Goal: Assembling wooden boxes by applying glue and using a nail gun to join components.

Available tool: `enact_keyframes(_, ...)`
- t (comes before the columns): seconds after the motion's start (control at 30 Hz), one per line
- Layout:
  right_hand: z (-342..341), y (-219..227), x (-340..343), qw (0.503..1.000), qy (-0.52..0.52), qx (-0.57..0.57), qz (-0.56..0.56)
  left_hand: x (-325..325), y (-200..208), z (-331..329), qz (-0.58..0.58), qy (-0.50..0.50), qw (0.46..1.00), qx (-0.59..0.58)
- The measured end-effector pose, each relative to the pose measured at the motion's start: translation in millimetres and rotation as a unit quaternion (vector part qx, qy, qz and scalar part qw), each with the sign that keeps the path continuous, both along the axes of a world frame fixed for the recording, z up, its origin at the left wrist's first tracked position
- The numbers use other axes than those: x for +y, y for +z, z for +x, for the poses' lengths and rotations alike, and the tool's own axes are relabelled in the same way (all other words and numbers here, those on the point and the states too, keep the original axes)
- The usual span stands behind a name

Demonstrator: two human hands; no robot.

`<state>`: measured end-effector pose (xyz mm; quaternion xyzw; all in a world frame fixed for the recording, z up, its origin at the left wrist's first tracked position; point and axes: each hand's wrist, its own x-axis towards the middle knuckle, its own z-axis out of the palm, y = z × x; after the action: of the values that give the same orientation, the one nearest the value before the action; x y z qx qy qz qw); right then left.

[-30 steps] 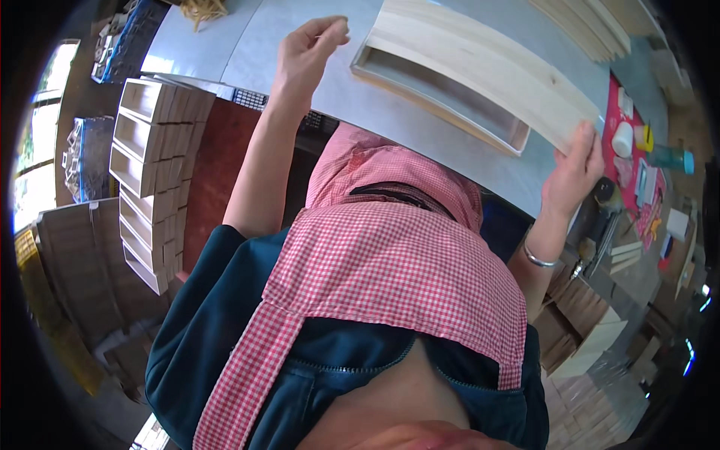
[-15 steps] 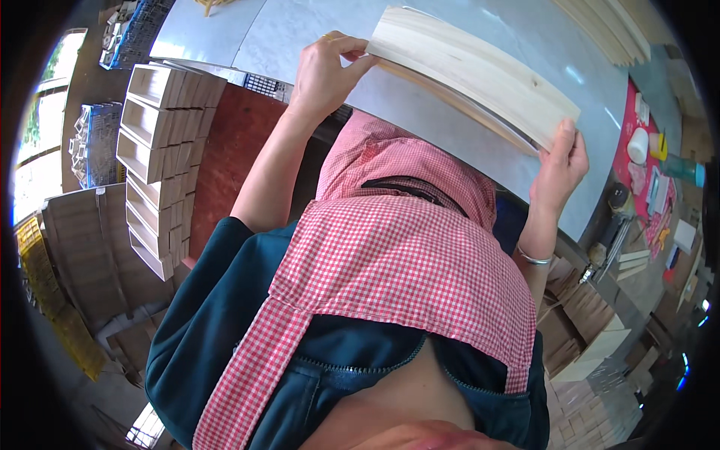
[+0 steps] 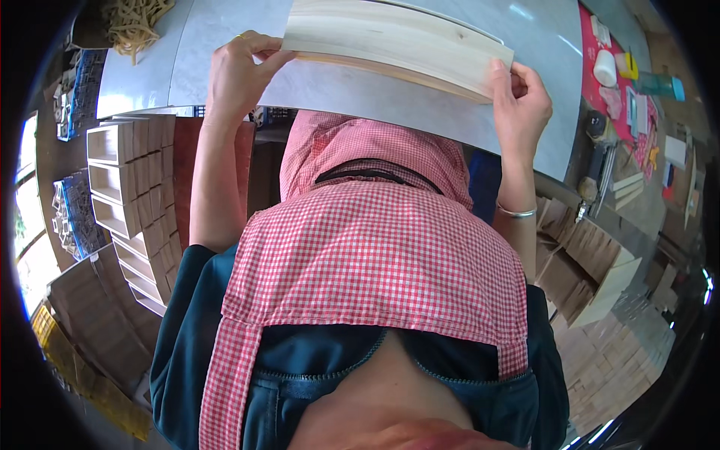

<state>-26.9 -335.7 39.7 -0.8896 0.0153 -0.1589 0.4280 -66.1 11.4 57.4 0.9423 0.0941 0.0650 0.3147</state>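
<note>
A long pale wooden board (image 3: 397, 41) is held level over the near part of the grey-white tabletop (image 3: 352, 90). Beneath its near edge runs a second, tan wooden strip (image 3: 390, 73); how the two are joined I cannot make out. My left hand (image 3: 241, 75) pinches the left end between thumb and fingers. At the right end, my right hand (image 3: 519, 105) grips with the thumb lying on the top face and the other fingers curled at the end. The far side of the wood is partly out of view.
Tan rubber bands (image 3: 139, 22) lie heaped at the table's far left. Left of me, open wooden boxes (image 3: 112, 176) stand stacked beside blue crates (image 3: 79, 214). A red cloth (image 3: 592, 75) at right bears a white bottle (image 3: 604, 67) and yellow tape. More wooden boxes (image 3: 577, 262) stand lower right.
The board has shifted left in view and turned closer to level. Both hands have kept their grip at its ends. The gap between board and strip looks narrower, and the rubber bands show more.
</note>
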Motion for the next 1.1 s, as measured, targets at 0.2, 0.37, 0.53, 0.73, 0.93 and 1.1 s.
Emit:
enact_keyframes(0.2, 0, -2, -3, 0.999, 0.013, -0.014, -0.049, 0, 3, 1, 0.009, -0.013, 1.0, 0.009)
enact_keyframes(0.37, 0, -4, -3, 0.997, 0.02, -0.029, -0.07, -1, 5, 0, 0.019, -0.019, 1.0, 0.001)
enact_keyframes(0.53, -2, -7, -13, 0.998, 0.03, -0.033, -0.035, 0, 5, 1, 0.031, -0.021, 0.999, 0.006)
enact_keyframes(0.73, -25, 14, -35, 0.991, 0.109, 0.035, -0.069, 1, 6, 2, 0.043, -0.029, 0.999, 0.008)
enact_keyframes(0.93, -32, 15, -26, 0.98, 0.137, 0.051, -0.135, 1, 7, 4, 0.052, -0.041, 0.998, 0.013)
enact_keyframes(1.1, -27, 15, -29, 0.973, 0.159, 0.027, -0.167, 1, 7, 2, 0.064, -0.042, 0.997, 0.024)
